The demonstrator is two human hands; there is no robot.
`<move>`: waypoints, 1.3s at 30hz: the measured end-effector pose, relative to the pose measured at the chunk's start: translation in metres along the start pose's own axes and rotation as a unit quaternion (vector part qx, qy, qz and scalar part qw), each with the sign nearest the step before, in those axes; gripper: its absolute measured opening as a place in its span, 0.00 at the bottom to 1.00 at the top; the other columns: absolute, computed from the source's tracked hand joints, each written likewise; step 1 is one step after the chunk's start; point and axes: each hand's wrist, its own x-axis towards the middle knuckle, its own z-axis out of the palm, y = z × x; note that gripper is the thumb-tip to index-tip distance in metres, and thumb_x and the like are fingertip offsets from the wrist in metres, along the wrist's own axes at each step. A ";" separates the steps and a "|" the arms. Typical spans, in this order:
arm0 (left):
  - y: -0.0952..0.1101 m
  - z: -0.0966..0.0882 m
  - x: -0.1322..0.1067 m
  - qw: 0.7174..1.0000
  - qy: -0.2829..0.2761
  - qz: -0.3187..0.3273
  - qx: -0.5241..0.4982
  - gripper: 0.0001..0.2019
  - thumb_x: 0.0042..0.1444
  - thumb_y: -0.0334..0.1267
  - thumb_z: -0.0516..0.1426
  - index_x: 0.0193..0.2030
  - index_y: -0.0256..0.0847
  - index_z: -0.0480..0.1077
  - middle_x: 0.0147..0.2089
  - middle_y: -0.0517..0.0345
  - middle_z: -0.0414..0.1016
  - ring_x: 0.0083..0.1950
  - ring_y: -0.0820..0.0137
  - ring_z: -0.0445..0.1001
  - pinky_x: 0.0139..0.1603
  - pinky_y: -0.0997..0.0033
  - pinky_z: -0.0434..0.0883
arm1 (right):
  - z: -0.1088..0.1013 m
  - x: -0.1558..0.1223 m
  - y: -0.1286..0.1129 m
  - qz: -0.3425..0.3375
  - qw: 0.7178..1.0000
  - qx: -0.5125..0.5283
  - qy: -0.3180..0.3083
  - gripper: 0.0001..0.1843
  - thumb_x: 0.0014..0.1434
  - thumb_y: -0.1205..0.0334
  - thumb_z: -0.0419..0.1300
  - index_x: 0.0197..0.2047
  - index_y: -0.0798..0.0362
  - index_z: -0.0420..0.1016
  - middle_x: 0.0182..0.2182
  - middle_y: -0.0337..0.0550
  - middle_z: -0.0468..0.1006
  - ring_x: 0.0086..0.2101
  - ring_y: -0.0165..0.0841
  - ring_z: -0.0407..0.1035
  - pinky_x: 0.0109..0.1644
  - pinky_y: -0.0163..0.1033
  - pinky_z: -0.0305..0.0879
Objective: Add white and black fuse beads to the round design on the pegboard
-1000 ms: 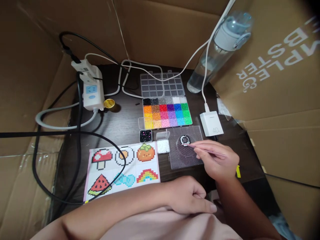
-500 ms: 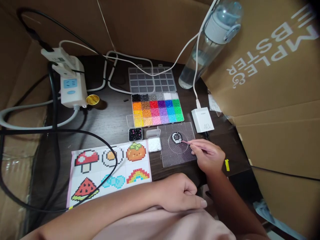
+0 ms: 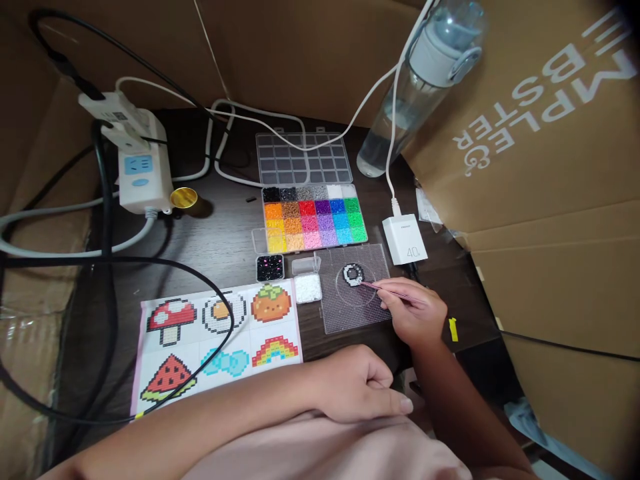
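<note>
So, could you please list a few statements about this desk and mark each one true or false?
1. The right hand holds a pink tool. True.
2. The left hand is gripping the bottle. False: it is curled near the body, well away from the bottle.
3. The white beads sit in a small box beside the pegboard. True.
4. The pattern sheet lies to the right of the pegboard in the picture. False: it lies to the left.
5. The tool's tip is over the pattern sheet. False: it is at the bead piece on the pegboard.
</note>
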 end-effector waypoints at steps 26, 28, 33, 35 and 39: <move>0.001 -0.001 -0.001 1.000 0.002 -0.004 0.001 0.30 0.51 0.56 0.64 0.17 0.39 0.52 0.18 0.69 0.45 0.23 0.80 0.44 0.23 0.70 0.45 | -0.002 0.000 0.001 -0.015 1.000 -0.008 -0.009 0.07 0.57 0.71 0.64 0.35 0.51 0.83 0.33 0.44 0.84 0.30 0.33 0.78 0.36 0.40 0.79; 0.001 0.000 0.000 1.000 0.001 -0.001 0.002 0.30 0.51 0.56 0.64 0.17 0.39 0.52 0.18 0.69 0.45 0.23 0.79 0.45 0.24 0.69 0.45 | -0.002 0.000 0.001 -0.014 1.000 -0.012 -0.010 0.06 0.57 0.70 0.64 0.35 0.51 0.83 0.33 0.44 0.84 0.29 0.34 0.78 0.36 0.40 0.79; 0.001 -0.001 0.000 1.000 -0.001 -0.001 0.003 0.30 0.51 0.56 0.64 0.18 0.38 0.53 0.18 0.69 0.45 0.23 0.79 0.45 0.23 0.70 0.45 | -0.002 0.000 0.002 -0.015 1.000 -0.013 -0.015 0.07 0.56 0.71 0.64 0.36 0.51 0.83 0.33 0.44 0.84 0.29 0.33 0.78 0.36 0.40 0.80; 0.001 -0.001 0.000 1.000 -0.001 -0.002 0.002 0.30 0.51 0.56 0.64 0.18 0.38 0.53 0.18 0.69 0.45 0.23 0.79 0.45 0.23 0.70 0.45 | -0.002 0.000 0.002 -0.018 1.000 -0.010 -0.017 0.08 0.56 0.71 0.64 0.36 0.51 0.83 0.34 0.44 0.84 0.30 0.33 0.78 0.36 0.40 0.80; 0.001 0.000 0.000 1.000 0.001 0.001 -0.002 0.30 0.51 0.55 0.64 0.17 0.38 0.52 0.18 0.70 0.45 0.23 0.80 0.45 0.23 0.71 0.45 | -0.001 0.000 0.002 -0.018 1.000 -0.010 -0.016 0.07 0.56 0.71 0.64 0.36 0.51 0.83 0.34 0.44 0.84 0.30 0.34 0.78 0.36 0.40 0.80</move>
